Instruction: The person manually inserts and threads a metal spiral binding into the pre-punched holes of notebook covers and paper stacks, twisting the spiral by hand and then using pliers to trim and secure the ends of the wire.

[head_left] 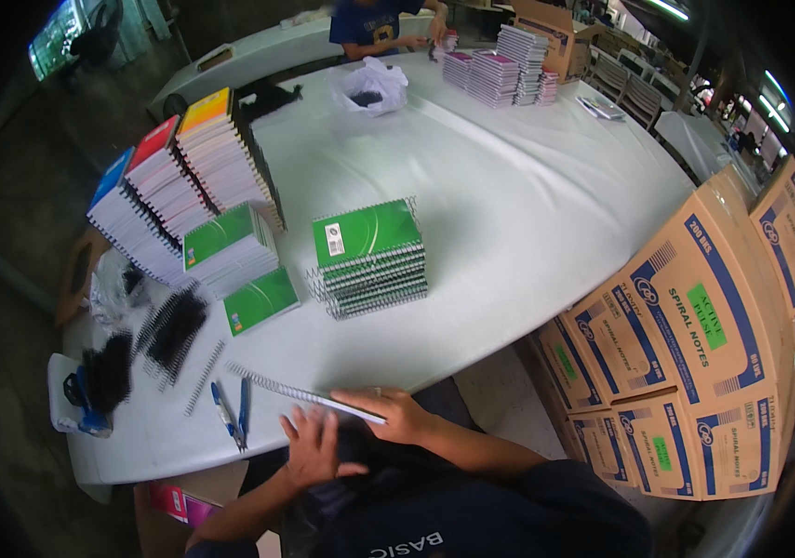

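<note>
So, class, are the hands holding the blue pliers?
No, the blue pliers lie on the white table, left of the left hand.

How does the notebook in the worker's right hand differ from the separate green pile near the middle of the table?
The held notebook is thin, while the green pile is many notebooks high. The held notebook is turned nearly edge-on in the right hand, showing a pale edge; the green pile lies flat on the white table, showing a green cover with a white label. Both have wire coil jutting past an edge.
</note>
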Action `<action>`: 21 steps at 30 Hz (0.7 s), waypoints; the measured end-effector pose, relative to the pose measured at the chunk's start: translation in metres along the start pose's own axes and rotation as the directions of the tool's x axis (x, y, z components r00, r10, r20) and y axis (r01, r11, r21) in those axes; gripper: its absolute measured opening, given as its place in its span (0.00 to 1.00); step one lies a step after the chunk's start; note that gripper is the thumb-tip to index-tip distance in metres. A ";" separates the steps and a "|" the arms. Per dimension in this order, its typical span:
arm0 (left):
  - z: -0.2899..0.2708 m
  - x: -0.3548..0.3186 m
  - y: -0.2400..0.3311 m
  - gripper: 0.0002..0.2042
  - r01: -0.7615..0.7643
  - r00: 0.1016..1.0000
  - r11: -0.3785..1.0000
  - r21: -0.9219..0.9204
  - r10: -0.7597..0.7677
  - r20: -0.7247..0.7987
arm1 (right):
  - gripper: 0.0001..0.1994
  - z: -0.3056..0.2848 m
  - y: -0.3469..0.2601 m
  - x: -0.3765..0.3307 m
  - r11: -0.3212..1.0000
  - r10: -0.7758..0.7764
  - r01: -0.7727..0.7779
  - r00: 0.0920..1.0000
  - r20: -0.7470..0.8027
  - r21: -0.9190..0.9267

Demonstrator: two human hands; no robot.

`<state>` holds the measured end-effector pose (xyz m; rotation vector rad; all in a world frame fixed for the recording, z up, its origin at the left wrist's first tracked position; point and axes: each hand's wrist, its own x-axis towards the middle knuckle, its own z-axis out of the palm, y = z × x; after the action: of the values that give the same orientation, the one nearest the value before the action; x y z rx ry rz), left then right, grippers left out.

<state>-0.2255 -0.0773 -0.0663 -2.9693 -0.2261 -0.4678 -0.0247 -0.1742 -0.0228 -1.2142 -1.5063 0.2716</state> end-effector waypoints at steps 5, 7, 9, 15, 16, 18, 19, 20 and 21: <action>-0.007 0.036 -0.046 0.59 0.164 0.864 0.985 -0.046 -0.166 -0.475 | 0.29 0.017 -0.004 -0.002 0.997 -0.074 0.075 0.997 0.019 -0.019; 0.003 0.029 -0.030 0.58 0.052 0.913 0.977 -0.209 -0.132 -0.387 | 0.29 0.013 -0.002 -0.004 0.994 0.105 -0.106 0.990 0.097 0.007; -0.007 0.020 -0.014 0.57 -0.226 0.936 0.931 -0.287 0.126 -0.327 | 0.29 0.006 0.004 -0.007 1.000 0.001 0.000 0.999 0.048 -0.020; 0.021 0.059 -0.027 0.49 -0.022 0.680 0.901 -0.434 -0.304 -0.667 | 0.29 0.026 0.007 -0.011 0.996 0.079 -0.082 0.996 0.048 0.044; 0.008 0.038 -0.011 0.47 -0.035 0.868 0.898 -0.438 -0.190 -0.459 | 0.29 0.024 0.005 -0.007 0.997 0.059 -0.061 0.997 0.039 0.047; -0.014 0.028 -0.004 0.45 -0.070 0.924 0.966 -0.250 -0.032 -0.382 | 0.29 0.015 0.008 0.000 0.998 0.036 -0.037 0.999 0.005 0.043; -0.028 0.046 -0.020 0.45 -0.057 0.849 0.998 -0.040 0.027 -0.527 | 0.29 0.019 0.008 0.001 0.999 -0.047 0.047 0.999 -0.004 -0.001; -0.033 0.050 -0.026 0.45 -0.026 0.829 1.000 0.000 0.022 -0.558 | 0.24 0.022 0.009 -0.001 0.999 -0.043 0.042 0.995 0.087 0.008; -0.035 0.056 -0.032 0.45 0.003 0.808 1.000 0.030 0.015 -0.589 | 0.27 0.026 0.007 0.001 0.997 -0.080 0.080 0.993 0.084 0.004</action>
<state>-0.1888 -0.0437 -0.0129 -2.6206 -0.1504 -1.3335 -0.0427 -0.1594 -0.0364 -1.1517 -1.6237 0.2723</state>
